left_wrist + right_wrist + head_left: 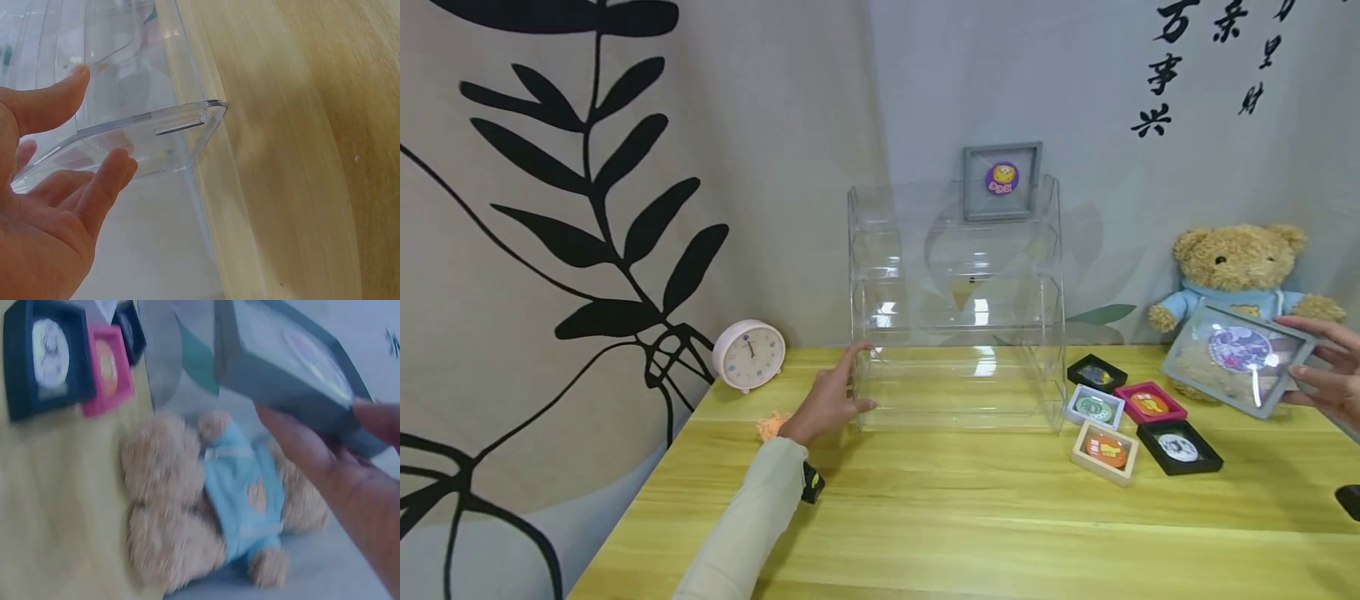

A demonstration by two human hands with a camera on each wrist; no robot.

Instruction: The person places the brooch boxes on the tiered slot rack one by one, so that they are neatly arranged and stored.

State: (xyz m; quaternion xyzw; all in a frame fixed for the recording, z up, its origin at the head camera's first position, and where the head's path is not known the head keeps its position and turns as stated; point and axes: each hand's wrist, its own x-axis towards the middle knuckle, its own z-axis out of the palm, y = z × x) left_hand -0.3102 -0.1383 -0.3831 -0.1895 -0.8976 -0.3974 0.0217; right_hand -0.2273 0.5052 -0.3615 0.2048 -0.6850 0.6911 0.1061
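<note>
A clear tiered display rack [955, 367] stands on the table. My left hand [829, 402] holds its left side, thumb and fingers on either side of a clear edge in the left wrist view. Over at the right, my right hand [1330, 367] grips a grey display frame [1240, 358] by its side, thumb on the front. The frame has a round purple badge inside and is tilted in the air before the teddy bear [1240, 260]. Another grey frame [1002, 182] with a purple and yellow badge stands on the rack's top tier.
Several small badge frames lie right of the rack, among them a pink one [1150, 403], a wooden one [1105, 452] and a black one [1180, 447]. A round white clock [749, 356] and an orange item [772, 426] are at left. A dark object [1349, 502] sits at the right edge.
</note>
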